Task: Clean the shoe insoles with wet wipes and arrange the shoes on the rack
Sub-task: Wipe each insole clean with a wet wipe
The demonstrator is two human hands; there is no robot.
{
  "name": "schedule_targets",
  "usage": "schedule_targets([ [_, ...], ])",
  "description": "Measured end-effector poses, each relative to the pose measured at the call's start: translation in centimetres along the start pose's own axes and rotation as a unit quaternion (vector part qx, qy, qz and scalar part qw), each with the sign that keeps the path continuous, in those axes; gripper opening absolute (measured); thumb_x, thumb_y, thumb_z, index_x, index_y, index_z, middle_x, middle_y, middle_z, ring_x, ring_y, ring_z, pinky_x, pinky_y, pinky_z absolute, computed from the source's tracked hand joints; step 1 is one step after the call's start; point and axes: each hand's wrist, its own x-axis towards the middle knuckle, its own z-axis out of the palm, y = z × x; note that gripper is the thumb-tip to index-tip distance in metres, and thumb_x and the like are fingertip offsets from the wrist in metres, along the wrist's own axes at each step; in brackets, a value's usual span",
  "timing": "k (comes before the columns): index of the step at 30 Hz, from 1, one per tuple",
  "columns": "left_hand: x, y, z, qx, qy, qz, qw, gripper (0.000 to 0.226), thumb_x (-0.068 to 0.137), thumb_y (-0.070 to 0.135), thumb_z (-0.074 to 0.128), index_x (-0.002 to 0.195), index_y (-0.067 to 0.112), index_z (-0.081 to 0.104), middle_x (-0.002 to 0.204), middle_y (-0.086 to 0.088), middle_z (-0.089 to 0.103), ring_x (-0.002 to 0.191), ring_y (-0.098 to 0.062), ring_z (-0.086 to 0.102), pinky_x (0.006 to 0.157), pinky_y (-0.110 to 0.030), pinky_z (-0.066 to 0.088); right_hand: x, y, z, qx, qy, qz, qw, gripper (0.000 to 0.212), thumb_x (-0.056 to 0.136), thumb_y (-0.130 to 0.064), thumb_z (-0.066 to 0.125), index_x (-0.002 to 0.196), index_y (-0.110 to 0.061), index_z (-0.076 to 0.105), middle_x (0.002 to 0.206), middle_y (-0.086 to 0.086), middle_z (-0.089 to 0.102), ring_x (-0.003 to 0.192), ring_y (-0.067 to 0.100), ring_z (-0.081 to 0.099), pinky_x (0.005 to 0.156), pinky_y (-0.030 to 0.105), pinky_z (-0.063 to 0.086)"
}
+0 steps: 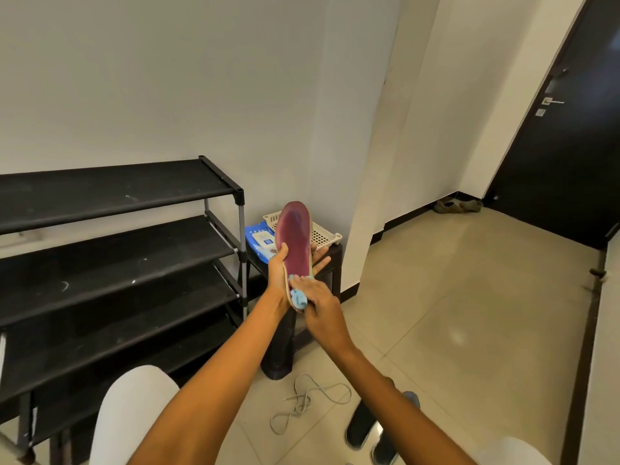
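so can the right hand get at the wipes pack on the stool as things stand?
Probably not right away. The right hand presses a blue wipe on the insole, which the left hand holds up in front of the wipes pack.

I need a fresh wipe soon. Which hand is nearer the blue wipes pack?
Left. The left hand, holding the insole, is just beside the wipes pack; the right hand is lower, farther away.

wet-wipes pack [260,241], label print too blurred to read
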Motion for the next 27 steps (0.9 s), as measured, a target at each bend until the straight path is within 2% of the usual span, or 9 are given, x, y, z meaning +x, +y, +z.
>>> schedule_targets([
  [2, -0.4, -0.4, -0.4, -0.003, -0.025, 0.002, 1.000, 0.057, 0.085, 0.039, 0.049, 0.122, -0.003, 0.046, 0.100, -0.017, 0.069, 0.100, -0.032, 0.067, 0.093, -0.045, 0.050, -0.7, 0.7, -0.9, 0.004, -0.032, -0.028, 0.999, 0.032, 0.087, -0.013, 0.056, 0.118, -0.007, 0.064, 0.117, 0.006, 0.066, 0.112, -0.004, 0.048, 0.098, 0.010, 0.040],
  [4, -0.3, -0.7, -0.8, -0.002, -0.042, 0.004, 0.999, 0.074, 0.069, 0.040, 0.073, 0.123, -0.004, 0.048, 0.106, -0.018, 0.068, 0.104, -0.033, 0.065, 0.091, -0.044, 0.053, -1.1, 0.7, -2.2, 0.016, -0.069, -0.044, 0.997, 0.032, 0.087, -0.023, 0.056, 0.112, -0.009, 0.068, 0.110, 0.003, 0.069, 0.103, 0.001, 0.055, 0.091, 0.014, 0.046],
  [7, 0.0, -0.6, -0.4, 0.030, -0.079, -0.022, 0.996, 0.087, 0.052, 0.039, 0.086, 0.121, -0.002, 0.054, 0.112, -0.019, 0.066, 0.101, -0.030, 0.067, 0.079, -0.038, 0.057, 1.0, 0.3, -3.8, 0.042, 0.007, 0.006, 0.999, 0.027, 0.086, -0.007, 0.062, 0.112, -0.014, 0.067, 0.106, -0.005, 0.067, 0.096, 0.006, 0.059, 0.084, 0.022, 0.052],
  [10, -0.1, -0.9, 0.4, 0.095, -0.001, -0.017, 0.995, 0.063, 0.078, 0.035, 0.069, 0.126, -0.001, 0.050, 0.089, -0.012, 0.072, 0.075, -0.023, 0.070, 0.062, -0.030, 0.057, 4.8, -0.8, -4.5, 0.042, 0.129, 0.116, 0.984, 0.028, 0.090, -0.006, 0.058, 0.117, -0.010, 0.064, 0.106, 0.002, 0.067, 0.095, 0.013, 0.061, 0.080, 0.023, 0.052],
  [12, -0.6, -1.5, 1.5, 0.087, 0.020, -0.009, 0.996, 0.037, 0.097, 0.029, 0.045, 0.121, 0.002, 0.053, 0.085, -0.009, 0.071, 0.076, -0.022, 0.067, 0.069, -0.032, 0.056, 6.4, -0.6, -4.3, 0.001, 0.089, 0.137, 0.987, 0.030, 0.094, -0.011, 0.052, 0.124, -0.012, 0.060, 0.116, 0.008, 0.065, 0.103, 0.021, 0.061, 0.082, 0.022, 0.048],
  [15, -0.8, -1.4, 2.0, 0.048, 0.038, -0.036, 0.997, 0.052, 0.097, 0.045, 0.033, 0.116, 0.003, 0.057, 0.110, -0.017, 0.065, 0.108, -0.032, 0.058, 0.103, -0.043, 0.040, 5.4, 0.0, -2.5, -0.083, -0.020, 0.116, 0.990, 0.034, 0.096, -0.009, 0.044, 0.127, -0.012, 0.057, 0.123, 0.014, 0.061, 0.110, 0.028, 0.058, 0.089, 0.030, 0.045],
  [16, -0.7, -1.2, 1.8, 0.038, 0.041, -0.039, 0.998, 0.060, 0.096, 0.051, 0.029, 0.122, 0.003, 0.054, 0.116, -0.020, 0.063, 0.114, -0.035, 0.054, 0.107, -0.045, 0.035, 4.4, 0.1, -1.9, -0.086, -0.036, 0.096, 0.991, 0.033, 0.096, -0.006, 0.043, 0.125, -0.011, 0.058, 0.123, 0.014, 0.061, 0.111, 0.028, 0.058, 0.091, 0.030, 0.045],
  [20, -0.6, -1.1, -0.2, 0.006, 0.025, -0.030, 0.999, 0.062, 0.097, 0.050, 0.023, 0.124, 0.002, 0.050, 0.120, -0.018, 0.061, 0.115, -0.035, 0.054, 0.102, -0.044, 0.038, 1.1, 0.8, -1.6, -0.068, -0.071, 0.026, 0.995, 0.028, 0.093, -0.008, 0.049, 0.117, -0.011, 0.064, 0.119, 0.009, 0.062, 0.112, 0.015, 0.055, 0.097, 0.024, 0.045],
  [27, -1.3, -3.2, -1.3, -0.020, 0.010, -0.056, 0.998, 0.059, 0.097, 0.049, 0.021, 0.119, 0.006, 0.053, 0.105, -0.013, 0.071, 0.097, -0.029, 0.069, 0.084, -0.039, 0.056, -1.0, 1.6, -3.0, -0.044, -0.118, 0.026, 0.992, 0.022, 0.087, -0.018, 0.065, 0.108, -0.010, 0.066, 0.106, 0.006, 0.066, 0.093, 0.005, 0.053, 0.078, 0.009, 0.044],
])
